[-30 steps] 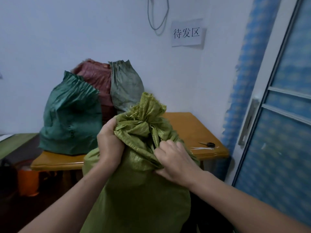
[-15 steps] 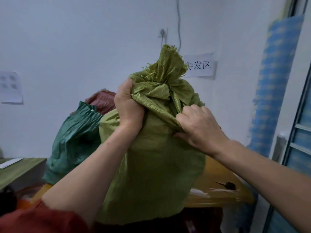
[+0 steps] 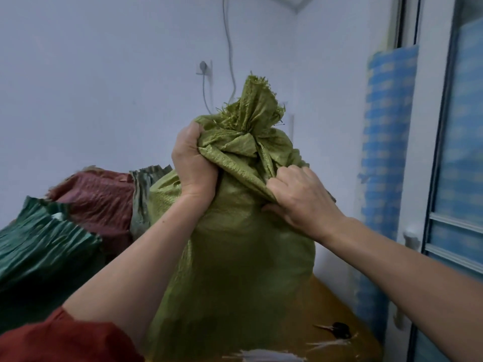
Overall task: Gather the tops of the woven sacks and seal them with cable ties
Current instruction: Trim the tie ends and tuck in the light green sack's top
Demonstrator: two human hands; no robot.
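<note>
Both hands hold the light green sack (image 3: 235, 244) up in the air. The left hand (image 3: 192, 163) is clenched round a thick fold of cloth on its side of the neck, and the right hand (image 3: 300, 197) grips another fold on the opposite side, a little lower. Between the two hands and just above them stands the gathered top (image 3: 251, 111), pinched into a narrow waist with the frayed edge spreading over it. One second ago the same sack stood low in front of the person, beside the table edge. Since then it has been lifted with both grips unchanged, and its bottom now hangs over the yellow table (image 3: 326, 304) under the right forearm. I judge from this that the closing of this sack is finished and that the person is moving it to join the others, so the step in hand is carrying, not tying. Whether a cable tie really sits on the waist I cannot tell; something dark is there, but it is too small to read. Beyond the left hand lie a red sack (image 3: 96, 197) and a grey-green sack (image 3: 142, 189), and beside the left forearm a dark green sack (image 3: 39, 246); their upper edges look pleated, and I cannot see any tie on them. Below the right forearm, on the table, are scissors (image 3: 337, 330) and some pale strips (image 3: 326, 344), probably spare cable ties.
</note>
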